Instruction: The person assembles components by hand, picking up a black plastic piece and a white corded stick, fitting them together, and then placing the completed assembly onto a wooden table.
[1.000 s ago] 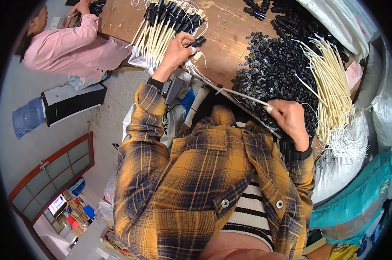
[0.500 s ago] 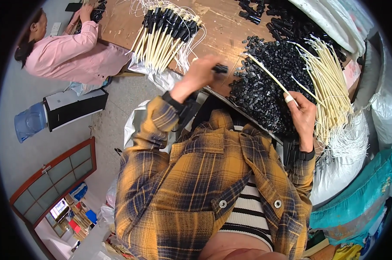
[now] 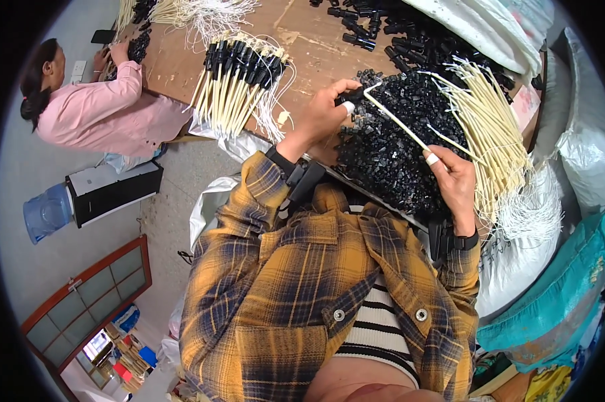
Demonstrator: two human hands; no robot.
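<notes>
My left hand (image 3: 321, 115) is closed round a black plastic connector (image 3: 358, 94), with white tape on a finger. In my right hand (image 3: 455, 181), also taped on one finger, a long cream sleeved wire (image 3: 401, 124) is pinched near its lower end. Its far end is bent and lies close to the black connector; I cannot tell whether they touch. Below both hands spreads a heap of small black plastic pieces (image 3: 389, 157). To the right of it lies a thick bundle of cream sleeved wires (image 3: 493, 137) with loose white ends.
On the wooden table (image 3: 309, 50) at left lies a bunch of cream wires with black connectors (image 3: 239, 84). More black connectors (image 3: 359, 33) lie at the back. A person in pink (image 3: 108, 100) works at far left. White sacks (image 3: 520, 271) and a teal sack (image 3: 547, 308) stand at right.
My left hand has moved right with the black connector, up to the wire's far end. My right hand still holds the wire. The whole view has shifted slightly.
</notes>
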